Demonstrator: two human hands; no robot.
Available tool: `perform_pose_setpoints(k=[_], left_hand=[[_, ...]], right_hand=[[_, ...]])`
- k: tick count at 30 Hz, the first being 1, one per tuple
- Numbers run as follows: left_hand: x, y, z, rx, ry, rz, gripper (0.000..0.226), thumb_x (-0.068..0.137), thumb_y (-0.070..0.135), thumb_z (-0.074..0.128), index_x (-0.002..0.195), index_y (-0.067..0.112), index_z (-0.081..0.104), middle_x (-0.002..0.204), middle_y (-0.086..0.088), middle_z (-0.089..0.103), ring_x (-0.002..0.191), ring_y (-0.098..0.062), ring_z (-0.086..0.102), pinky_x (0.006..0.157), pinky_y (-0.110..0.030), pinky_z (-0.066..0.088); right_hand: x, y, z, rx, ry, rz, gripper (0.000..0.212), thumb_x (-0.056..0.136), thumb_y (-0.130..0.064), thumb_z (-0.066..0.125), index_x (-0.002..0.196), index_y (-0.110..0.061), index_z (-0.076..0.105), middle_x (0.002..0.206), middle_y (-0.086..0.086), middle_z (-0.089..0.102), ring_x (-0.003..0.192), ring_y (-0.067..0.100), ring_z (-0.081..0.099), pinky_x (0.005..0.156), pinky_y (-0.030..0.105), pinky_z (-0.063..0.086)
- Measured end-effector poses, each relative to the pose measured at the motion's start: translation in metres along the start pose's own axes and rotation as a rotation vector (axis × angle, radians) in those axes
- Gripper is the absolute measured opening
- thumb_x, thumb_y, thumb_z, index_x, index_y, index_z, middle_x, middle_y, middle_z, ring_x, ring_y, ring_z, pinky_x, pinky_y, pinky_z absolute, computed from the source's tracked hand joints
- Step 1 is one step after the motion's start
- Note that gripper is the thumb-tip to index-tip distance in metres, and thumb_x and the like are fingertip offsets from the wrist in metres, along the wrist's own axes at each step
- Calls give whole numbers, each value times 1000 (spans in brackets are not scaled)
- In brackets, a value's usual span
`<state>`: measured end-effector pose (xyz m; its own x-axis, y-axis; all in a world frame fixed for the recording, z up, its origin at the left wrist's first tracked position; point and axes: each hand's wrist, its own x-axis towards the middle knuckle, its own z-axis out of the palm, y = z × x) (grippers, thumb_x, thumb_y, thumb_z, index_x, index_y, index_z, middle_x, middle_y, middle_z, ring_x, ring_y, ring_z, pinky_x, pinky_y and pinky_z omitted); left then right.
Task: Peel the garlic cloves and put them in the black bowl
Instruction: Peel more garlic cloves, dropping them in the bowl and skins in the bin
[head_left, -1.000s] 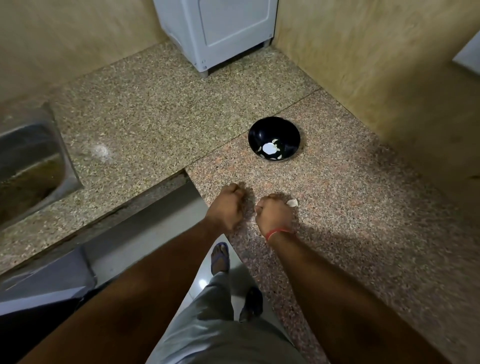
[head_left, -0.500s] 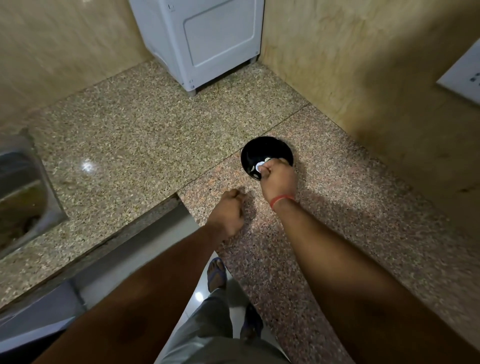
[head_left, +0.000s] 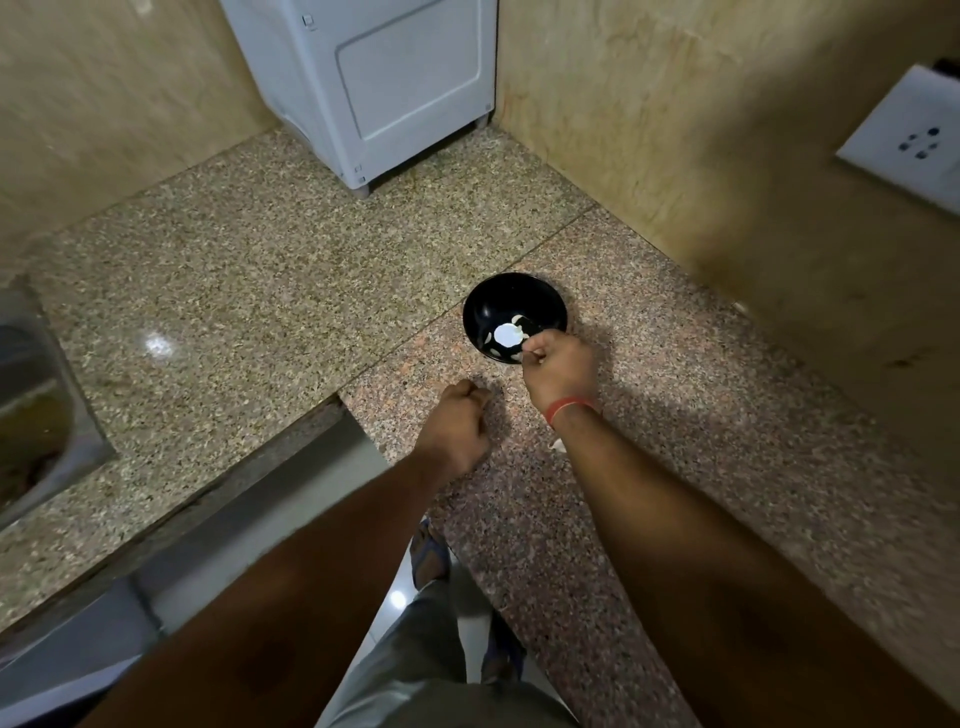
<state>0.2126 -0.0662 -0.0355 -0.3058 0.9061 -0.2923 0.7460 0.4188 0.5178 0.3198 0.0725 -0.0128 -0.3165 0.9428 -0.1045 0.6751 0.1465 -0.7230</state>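
Note:
The black bowl (head_left: 483, 306) stands on the reddish granite counter (head_left: 701, 441) and holds several pale peeled garlic cloves (head_left: 518, 318). My right hand (head_left: 560, 370), with a red thread at the wrist, hovers at the bowl's near right rim. Its fingers are curled, and I see nothing clearly held in them. My left hand (head_left: 457, 422) rests as a loose fist on the counter, just left of and nearer than the bowl; what it holds, if anything, is hidden. A small white garlic piece (head_left: 556, 445) lies on the counter, partly under my right wrist.
A white appliance (head_left: 395, 78) stands in the back corner. A steel sink (head_left: 36, 415) is at the far left. Walls close the back and right, with a socket plate (head_left: 909, 145) on the right. The counter edge drops to the floor by my legs.
My right hand went from beside the left hand to over the bowl, then drew back to its near rim. The left hand stayed put.

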Motion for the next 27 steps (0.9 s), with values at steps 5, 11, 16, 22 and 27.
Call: perform_pose_setpoints(k=[5,11,16,22,27], left_hand=[[-6,6,7,-16,23,-5,60,92,10,60,151,13,48,144,-9,47,133,-29,44,115,-39,43],[-17,12,14,-19,12,15,57,90,8,57,147,10,53,143,-12,49,134,-31,44,115,-33,39],[-20,27,26,-17,-12,11,53,84,10,61,137,9,61,135,-9,55,124,-29,54,108,-30,45],[-21,49,44,-91,28,88,44,91,13,63,135,16,66,131,-11,62,115,-27,62,104,-29,49],[-29,59,54,-187,85,79,14,96,9,63,106,10,73,93,0,65,81,-18,63,74,-22,47]], right_hand=[[-3,4,-7,151,26,-31,17,91,-9,70,104,-16,79,101,1,79,94,17,74,88,39,62],[-25,14,-22,247,38,38,21,88,-1,69,96,-17,79,98,0,78,92,14,72,87,31,60],[-56,54,-33,81,-23,59,29,83,-1,64,95,-23,79,98,-5,78,87,10,71,85,32,61],[-83,97,-44,-194,-192,-56,43,74,-4,67,108,-28,78,110,-2,74,93,18,69,88,36,60],[-102,101,-40,-131,-184,-43,23,81,-8,71,89,-29,76,87,-5,73,78,16,66,73,33,58]])
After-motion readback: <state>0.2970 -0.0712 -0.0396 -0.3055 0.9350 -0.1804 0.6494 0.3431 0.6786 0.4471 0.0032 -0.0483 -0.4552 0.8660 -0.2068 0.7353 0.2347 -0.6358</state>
